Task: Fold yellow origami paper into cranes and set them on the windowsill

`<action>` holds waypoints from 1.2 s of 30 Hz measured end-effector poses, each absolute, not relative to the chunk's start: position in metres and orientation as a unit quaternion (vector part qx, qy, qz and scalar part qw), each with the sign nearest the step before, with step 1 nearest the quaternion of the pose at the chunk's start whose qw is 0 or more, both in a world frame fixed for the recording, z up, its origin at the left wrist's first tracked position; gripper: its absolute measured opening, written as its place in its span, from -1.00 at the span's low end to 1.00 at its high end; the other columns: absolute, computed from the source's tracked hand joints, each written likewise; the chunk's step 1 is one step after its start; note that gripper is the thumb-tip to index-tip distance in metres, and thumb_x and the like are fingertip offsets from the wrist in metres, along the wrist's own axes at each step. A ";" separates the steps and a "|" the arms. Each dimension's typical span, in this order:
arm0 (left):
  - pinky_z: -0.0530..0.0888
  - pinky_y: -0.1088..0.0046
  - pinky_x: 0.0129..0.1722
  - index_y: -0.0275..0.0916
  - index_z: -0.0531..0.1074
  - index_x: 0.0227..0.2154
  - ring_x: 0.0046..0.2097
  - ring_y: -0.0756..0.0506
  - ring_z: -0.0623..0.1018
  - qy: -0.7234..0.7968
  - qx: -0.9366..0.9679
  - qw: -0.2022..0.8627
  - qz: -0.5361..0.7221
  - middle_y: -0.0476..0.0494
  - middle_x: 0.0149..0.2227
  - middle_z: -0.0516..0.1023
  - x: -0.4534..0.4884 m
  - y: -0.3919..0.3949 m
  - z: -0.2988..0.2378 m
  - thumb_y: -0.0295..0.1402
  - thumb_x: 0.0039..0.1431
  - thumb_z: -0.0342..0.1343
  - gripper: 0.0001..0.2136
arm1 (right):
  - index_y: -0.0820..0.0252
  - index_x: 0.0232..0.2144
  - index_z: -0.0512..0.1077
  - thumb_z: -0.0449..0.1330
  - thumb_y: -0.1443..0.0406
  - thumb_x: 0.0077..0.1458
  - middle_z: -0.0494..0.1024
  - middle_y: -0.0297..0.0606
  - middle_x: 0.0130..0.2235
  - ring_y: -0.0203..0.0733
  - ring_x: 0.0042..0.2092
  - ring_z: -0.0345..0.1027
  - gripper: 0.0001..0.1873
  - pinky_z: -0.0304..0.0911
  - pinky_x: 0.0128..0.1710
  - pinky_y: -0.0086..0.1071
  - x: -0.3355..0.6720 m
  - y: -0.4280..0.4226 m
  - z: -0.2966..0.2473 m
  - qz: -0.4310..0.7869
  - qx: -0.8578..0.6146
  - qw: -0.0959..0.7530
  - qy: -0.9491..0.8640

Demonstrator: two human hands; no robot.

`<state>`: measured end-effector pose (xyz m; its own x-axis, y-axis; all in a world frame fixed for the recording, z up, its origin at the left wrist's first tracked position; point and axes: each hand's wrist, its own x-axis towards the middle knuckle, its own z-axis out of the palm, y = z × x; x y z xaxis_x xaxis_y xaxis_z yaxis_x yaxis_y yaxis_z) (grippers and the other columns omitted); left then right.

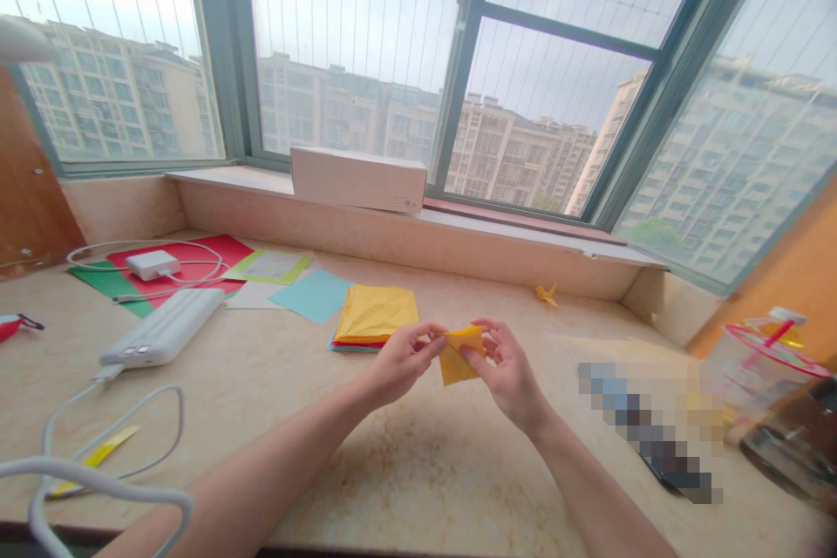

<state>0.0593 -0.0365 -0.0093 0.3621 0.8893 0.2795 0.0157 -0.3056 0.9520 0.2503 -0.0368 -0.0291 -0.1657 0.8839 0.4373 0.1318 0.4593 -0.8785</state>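
A small piece of yellow folded paper [459,364] is held up between my two hands, above the stone counter. My left hand [411,357] pinches its upper left corner between thumb and fingers. On the other side, my right hand [506,359] grips the right edge, its thumb pressed on the front face. Just behind my left hand lies a stack of folded papers [377,311], yellow on top with red and blue layers beneath. Farther back on the right sits a small yellow folded paper figure [546,295].
Coloured sheets, including a light blue one [316,293] and a red one [209,255], lie at the back left. A white power bank [166,327] with cables and a charger [153,265] are on the left. A lidded cup [758,366] stands right; a white box [357,180] rests on the sill.
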 end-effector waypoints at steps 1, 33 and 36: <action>0.03 0.57 -0.62 -0.31 0.43 -0.29 -0.61 0.10 0.14 0.340 0.669 0.480 0.454 0.15 -0.64 0.15 0.059 -0.037 -0.009 -0.04 0.17 0.09 -0.63 | 0.06 -0.05 0.29 0.25 0.18 0.10 0.54 -0.24 -0.21 -0.13 -0.18 0.46 -0.63 0.37 -0.23 -0.29 0.250 -0.037 -0.029 0.357 -0.377 0.526 -0.673; 0.40 0.51 -0.58 -0.33 0.46 -0.25 -0.59 0.00 0.48 0.288 0.613 0.510 0.530 -0.01 -0.64 0.46 0.064 -0.032 -0.015 -0.04 0.14 0.15 -0.61 | 0.04 -0.09 0.53 0.25 0.17 0.12 0.48 -0.18 -0.08 -0.08 -0.02 0.39 -0.71 0.35 0.00 -0.19 0.251 -0.038 -0.022 0.339 -0.331 0.530 -0.703; 0.41 0.51 -0.58 -0.33 0.46 -0.24 -0.58 -0.01 0.49 0.283 0.614 0.515 0.526 -0.02 -0.63 0.47 0.063 -0.032 -0.015 -0.05 0.15 0.15 -0.62 | 0.05 -0.04 0.48 0.26 0.18 0.11 0.47 -0.17 -0.03 -0.05 0.02 0.38 -0.66 0.33 0.04 -0.16 0.252 -0.038 -0.021 0.339 -0.332 0.540 -0.695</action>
